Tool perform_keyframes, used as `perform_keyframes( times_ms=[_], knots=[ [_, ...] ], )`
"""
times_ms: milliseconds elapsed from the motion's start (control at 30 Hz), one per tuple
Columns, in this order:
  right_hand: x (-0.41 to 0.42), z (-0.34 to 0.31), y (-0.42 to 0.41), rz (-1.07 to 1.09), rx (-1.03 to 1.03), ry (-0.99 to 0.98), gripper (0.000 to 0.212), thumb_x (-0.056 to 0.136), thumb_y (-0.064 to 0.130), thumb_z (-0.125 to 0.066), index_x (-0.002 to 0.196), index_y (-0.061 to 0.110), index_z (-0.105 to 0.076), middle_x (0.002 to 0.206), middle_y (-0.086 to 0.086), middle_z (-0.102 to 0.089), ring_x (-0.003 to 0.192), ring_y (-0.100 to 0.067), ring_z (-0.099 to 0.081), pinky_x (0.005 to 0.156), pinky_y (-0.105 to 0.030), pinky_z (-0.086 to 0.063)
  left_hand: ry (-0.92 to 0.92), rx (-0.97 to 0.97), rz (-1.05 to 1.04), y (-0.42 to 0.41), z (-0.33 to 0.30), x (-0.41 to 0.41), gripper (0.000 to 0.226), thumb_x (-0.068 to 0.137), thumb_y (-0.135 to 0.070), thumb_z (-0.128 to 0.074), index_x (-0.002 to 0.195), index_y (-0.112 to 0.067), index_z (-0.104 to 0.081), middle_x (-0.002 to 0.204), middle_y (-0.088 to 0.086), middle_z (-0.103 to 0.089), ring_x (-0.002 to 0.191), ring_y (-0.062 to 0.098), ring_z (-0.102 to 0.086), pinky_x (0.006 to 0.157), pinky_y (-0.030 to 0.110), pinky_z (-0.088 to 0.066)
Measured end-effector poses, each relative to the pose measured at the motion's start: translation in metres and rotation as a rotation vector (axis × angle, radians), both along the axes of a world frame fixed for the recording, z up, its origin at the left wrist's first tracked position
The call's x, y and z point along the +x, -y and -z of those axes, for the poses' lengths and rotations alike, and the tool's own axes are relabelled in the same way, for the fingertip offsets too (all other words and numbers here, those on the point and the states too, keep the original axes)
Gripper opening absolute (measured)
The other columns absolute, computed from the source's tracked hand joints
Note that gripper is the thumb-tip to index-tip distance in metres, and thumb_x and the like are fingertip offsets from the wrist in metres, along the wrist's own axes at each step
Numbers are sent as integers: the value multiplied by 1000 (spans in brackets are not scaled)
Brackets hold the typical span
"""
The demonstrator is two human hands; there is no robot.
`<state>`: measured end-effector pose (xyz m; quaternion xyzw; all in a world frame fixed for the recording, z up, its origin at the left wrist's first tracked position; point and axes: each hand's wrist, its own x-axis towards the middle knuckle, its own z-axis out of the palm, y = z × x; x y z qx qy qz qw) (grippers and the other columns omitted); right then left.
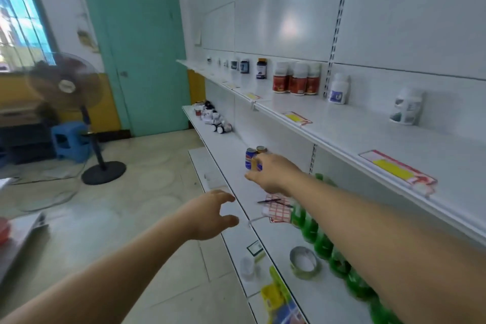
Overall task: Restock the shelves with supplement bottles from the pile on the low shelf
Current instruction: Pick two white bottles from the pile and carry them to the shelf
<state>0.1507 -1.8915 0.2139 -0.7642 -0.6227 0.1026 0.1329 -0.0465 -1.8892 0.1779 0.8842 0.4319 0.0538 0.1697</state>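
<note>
- The right hand (271,173) reaches forward over the middle shelf (231,155), its fingers curled round a blue bottle (251,159) that stands upright there; a second, gold-capped bottle (261,150) stands just behind, touching or nearly so
- I judge the grip is from the side so the bottle can be set or lifted without tipping
- The left hand (210,214) hangs free over the shelf edge, fingers spread and loosely curved, holding nothing, probably ready for the next bottle
- The pile of supplement bottles (213,118) lies at the far end of the same shelf, several on their sides, well apart from both hands
- On the upper shelf (355,123), bottles already stand upright in a spaced row with labels outward: three red-labelled bottles (297,79) grouped, a white bottle (339,89), a dark bottle (261,69)
- Yellow-and-red price tags (394,169) sit along the shelf lip, likely marking slots
- Green bottles (320,239) and a tape roll (305,262) lie under the right arm
- No brand or writing is readable; everything is blurred
</note>
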Motion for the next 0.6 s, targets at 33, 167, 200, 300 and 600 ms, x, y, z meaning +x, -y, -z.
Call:
perform_keyframes(
  times_ms=[33,167,200,300,600],
  knots=[
    [3,0,-28,0,-7,-1,66,82,63,-50,134,23,-44,135,-7,-49,113,-28,-51,92,-41,-46,-5,-7,-10,-24,1,-1,60,85,-52,-56,139,-30,-39,148,-8,-35,129,15,-41,104,28,-32],
    [3,3,-140,-26,9,-3,68,83,63,-49,137,22,-41,139,-7,-46,118,-27,-49,92,-37,-44,-20,-20,-28,-127,5,-6,60,85,-51,-56,139,-30,-38,149,-8,-33,127,16,-43,103,29,-34],
    [2,5,-170,-31,24,-7,69,84,62,-49,139,22,-40,141,-6,-46,120,-27,-49,91,-36,-42,-14,-13,-33,-157,7,-8,60,85,-50,-56,139,-30,-39,149,-7,-33,128,17,-42,104,29,-33],
    [-6,16,-262,-15,76,-26,68,85,60,-49,140,21,-39,142,-5,-45,121,-25,-49,90,-35,-40,0,6,-27,-249,15,-15,60,85,-50,-56,139,-30,-38,149,-7,-32,130,17,-39,104,29,-32],
    [-23,25,-522,92,44,-108,67,87,58,-50,141,20,-39,145,-4,-43,127,-25,-45,98,-36,-39,-35,-63,60,-530,27,-40,62,85,-51,-56,140,-29,-37,149,-5,-29,132,18,-36,107,32,-32]
  ],
)
